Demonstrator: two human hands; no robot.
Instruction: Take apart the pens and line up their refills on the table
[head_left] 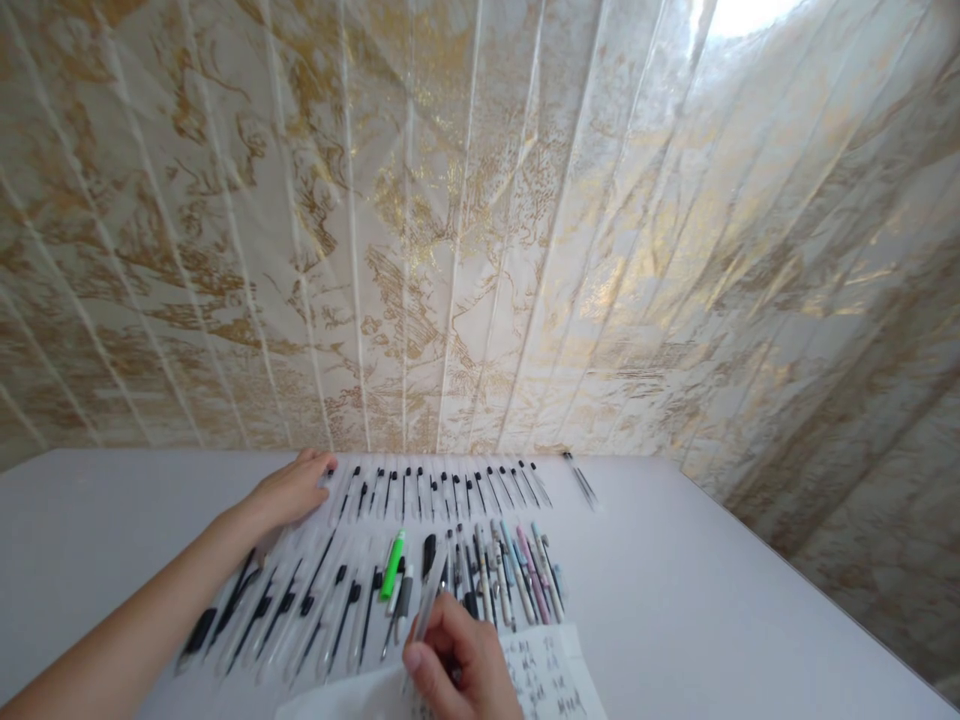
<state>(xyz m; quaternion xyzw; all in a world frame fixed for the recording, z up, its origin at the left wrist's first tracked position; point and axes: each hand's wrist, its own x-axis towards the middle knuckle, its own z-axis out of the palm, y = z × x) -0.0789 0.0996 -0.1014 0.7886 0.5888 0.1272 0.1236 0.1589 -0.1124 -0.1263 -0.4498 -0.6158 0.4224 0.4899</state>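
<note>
My right hand (465, 660), at the bottom middle, is closed round a clear-barrelled pen (429, 595) that points up and away from me. Below that hand lies white paper (536, 660) with dark handwriting. My left hand (294, 487) stretches to the left end of the back row, fingers closed about a black-capped pen (330, 472); its lower part is hard to see. Beside it, several clear pens with black caps (406, 490) lie in a row. Nearer me is a second row of clear pens (345, 620), with a bright green marker (393, 565) among them.
Patterned pens in white, blue and pink (529, 575) lie right of the marker. Two thin dark pens or refills (579, 478) sit apart at the back right. A gold-patterned pleated curtain (450, 250) hangs behind the white table (712, 600), whose right edge slants toward me.
</note>
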